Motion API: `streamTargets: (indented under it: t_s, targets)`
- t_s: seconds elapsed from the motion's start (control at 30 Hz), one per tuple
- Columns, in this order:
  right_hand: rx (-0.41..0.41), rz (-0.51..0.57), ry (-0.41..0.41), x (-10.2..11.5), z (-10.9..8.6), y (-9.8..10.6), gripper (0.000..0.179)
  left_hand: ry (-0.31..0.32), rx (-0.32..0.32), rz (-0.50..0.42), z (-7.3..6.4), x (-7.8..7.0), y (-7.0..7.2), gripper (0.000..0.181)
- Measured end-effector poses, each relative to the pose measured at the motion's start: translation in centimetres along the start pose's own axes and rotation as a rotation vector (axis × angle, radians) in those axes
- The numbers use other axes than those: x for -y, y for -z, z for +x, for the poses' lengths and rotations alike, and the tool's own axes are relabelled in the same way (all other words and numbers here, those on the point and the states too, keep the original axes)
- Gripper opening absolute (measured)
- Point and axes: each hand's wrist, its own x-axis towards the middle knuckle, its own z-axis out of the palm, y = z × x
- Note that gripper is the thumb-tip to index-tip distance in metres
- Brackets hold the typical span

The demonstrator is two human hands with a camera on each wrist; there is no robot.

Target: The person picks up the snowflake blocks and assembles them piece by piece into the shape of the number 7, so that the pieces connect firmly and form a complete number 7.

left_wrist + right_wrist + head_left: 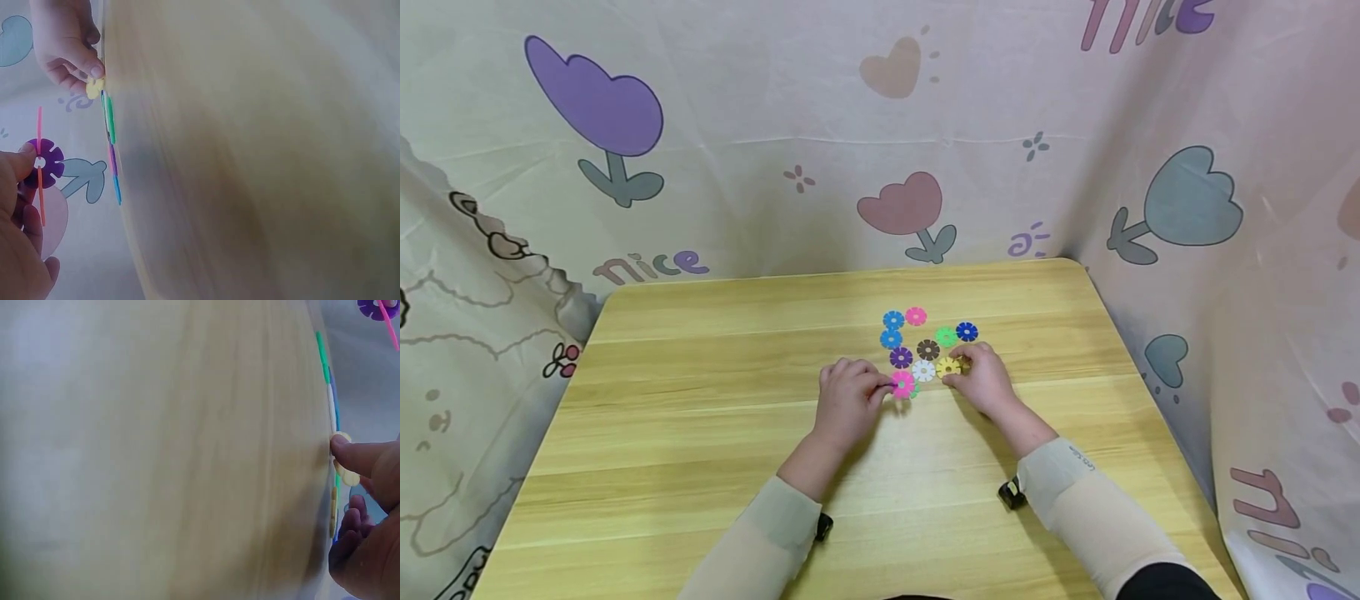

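Head view: the right hand (983, 379) pinches a yellow notched plastic disc (948, 367) close to the wooden table (700, 417). Left wrist view: the left hand (20, 219) pinches a purple notched plastic disc (56, 166), crossed by a pink plastic disc (39, 125). Right wrist view: the right hand partly covers the yellow disc.

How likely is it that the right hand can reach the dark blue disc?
Probably yes: the dark blue disc lies just beyond the right hand with nothing visible between, though the yellow disc it pinches may need releasing first.
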Motion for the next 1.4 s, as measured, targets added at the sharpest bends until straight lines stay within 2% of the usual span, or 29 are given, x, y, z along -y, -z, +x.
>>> streamTargets:
  t_s: [0.23, 0.57, 0.8, 1.0, 1.23, 1.4]
  targets:
    - [-0.023, 0.060, 0.023, 0.0, -0.4, 0.0, 0.037, -0.001, -0.003, 0.016, 0.1, 0.0, -0.1, 0.005]
    - [-0.062, 0.091, 0.076, -0.1, -1.1, 0.1, 0.025, -0.006, 0.003, 0.017, 0.2, 0.0, 0.0, 0.006]
    - [-0.058, 0.109, 0.072, 0.0, -2.0, 0.4, 0.018, -0.015, -0.008, 0.021, 0.2, 0.2, -0.1, 0.005]
    - [-0.052, 0.131, 0.050, 0.1, -2.7, 0.6, 0.015, 0.001, 0.011, 0.021, 0.2, 0.2, -0.1, 0.006]
    - [-0.074, 0.172, 0.119, 0.3, -3.2, 0.7, 0.011, 0.012, 0.029, 0.022, 0.3, 0.0, 0.0, 0.006]
    - [-0.045, 0.205, 0.129, 0.4, -3.4, 0.6, 0.010, 0.015, 0.032, 0.015, 0.2, 0.0, 0.1, 0.006]
